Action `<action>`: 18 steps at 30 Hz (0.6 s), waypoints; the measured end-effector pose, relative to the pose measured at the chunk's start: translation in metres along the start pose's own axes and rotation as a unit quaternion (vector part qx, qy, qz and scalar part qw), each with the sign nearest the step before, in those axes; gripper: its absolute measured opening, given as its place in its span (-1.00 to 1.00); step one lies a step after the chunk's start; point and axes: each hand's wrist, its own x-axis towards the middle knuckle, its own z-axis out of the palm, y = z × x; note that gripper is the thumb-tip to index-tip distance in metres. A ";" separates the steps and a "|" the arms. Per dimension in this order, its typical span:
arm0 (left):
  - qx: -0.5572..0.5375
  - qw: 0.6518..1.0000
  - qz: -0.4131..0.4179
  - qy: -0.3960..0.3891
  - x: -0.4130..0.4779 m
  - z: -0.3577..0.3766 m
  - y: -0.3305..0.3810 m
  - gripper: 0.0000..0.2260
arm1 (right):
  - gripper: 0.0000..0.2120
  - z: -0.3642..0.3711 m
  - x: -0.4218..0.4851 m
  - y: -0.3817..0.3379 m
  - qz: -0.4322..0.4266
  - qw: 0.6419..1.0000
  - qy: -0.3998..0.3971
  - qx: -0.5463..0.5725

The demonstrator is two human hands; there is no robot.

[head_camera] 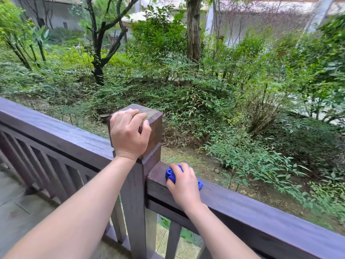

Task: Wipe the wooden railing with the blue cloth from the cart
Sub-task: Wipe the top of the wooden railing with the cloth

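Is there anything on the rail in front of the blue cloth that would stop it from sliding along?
Nothing visible does. The right hand presses the blue cloth onto the railing just right of the post, and the rail's top looks bare all the way rightward. Only the post, gripped by the left hand, blocks sliding left.

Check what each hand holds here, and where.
Right hand holds the bunched cloth from above, pressed on the rail. Left hand grips the post top.

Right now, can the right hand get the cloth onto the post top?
Probably yes. The right hand holds the blue cloth on the rail beside the post, but the left hand covers much of its top.
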 end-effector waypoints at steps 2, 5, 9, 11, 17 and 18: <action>0.010 1.000 -0.004 -0.017 0.001 -0.003 0.001 -0.79 | -0.63 -0.004 -0.005 0.004 -0.033 0.999 -0.019 0.006; 0.027 0.998 -0.019 -0.051 0.003 -0.011 0.008 -0.78 | -0.62 -0.012 -0.022 0.009 -0.111 0.993 -0.040 0.007; 0.064 0.990 -0.052 -0.115 0.004 -0.022 0.025 -0.73 | -0.62 -0.025 -0.042 0.022 -0.203 0.977 -0.056 -0.016; 0.070 0.982 -0.075 -0.160 0.002 -0.031 0.036 -0.68 | -0.59 -0.035 -0.042 0.028 -0.193 0.977 -0.073 0.056; 0.082 0.960 -0.127 -0.236 -0.021 -0.078 0.085 -0.54 | -0.62 -0.075 -0.028 0.035 -0.168 0.967 -0.137 0.132; 0.103 0.959 -0.134 -0.230 -0.032 -0.088 0.094 -0.53 | -0.64 -0.081 -0.026 0.036 -0.177 0.966 -0.139 0.129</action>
